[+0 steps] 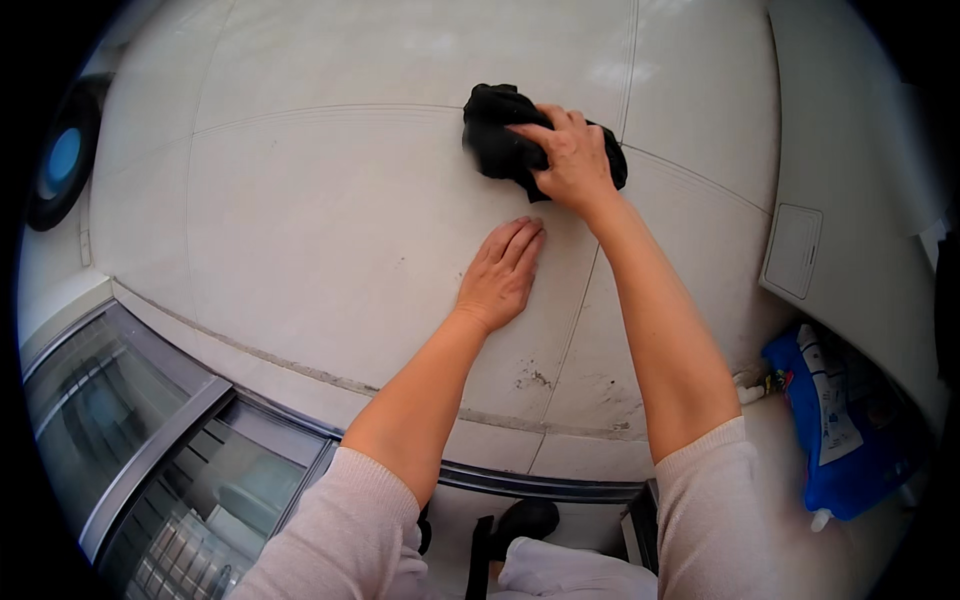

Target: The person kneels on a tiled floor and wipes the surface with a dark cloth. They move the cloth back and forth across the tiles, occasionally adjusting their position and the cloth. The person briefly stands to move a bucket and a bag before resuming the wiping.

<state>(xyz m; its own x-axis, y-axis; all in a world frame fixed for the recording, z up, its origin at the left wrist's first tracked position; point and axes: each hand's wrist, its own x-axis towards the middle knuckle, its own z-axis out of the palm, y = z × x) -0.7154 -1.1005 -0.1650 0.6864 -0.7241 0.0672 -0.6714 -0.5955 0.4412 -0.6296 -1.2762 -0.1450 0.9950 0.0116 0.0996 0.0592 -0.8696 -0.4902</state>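
Note:
My right hand [574,161] is on a bunched black cloth [499,139], gripping it with the thumb and fingers spread over its top. The cloth lies against pale tiles [322,217] with thin dark joints. Lower and to the left, my left hand [504,274] rests flat on the tiles, its fingers close together and pointing towards the cloth, not touching it. It holds nothing. Dark smudges [534,375] mark the tiles below my left hand, beside a joint.
Metal-framed glass panels [154,472] stand at the lower left, dishes behind them. A blue plastic pouch [825,427] with a white spout is at the lower right, under a pale appliance-like body [847,172]. A black wheel [66,161] with a blue centre is far left.

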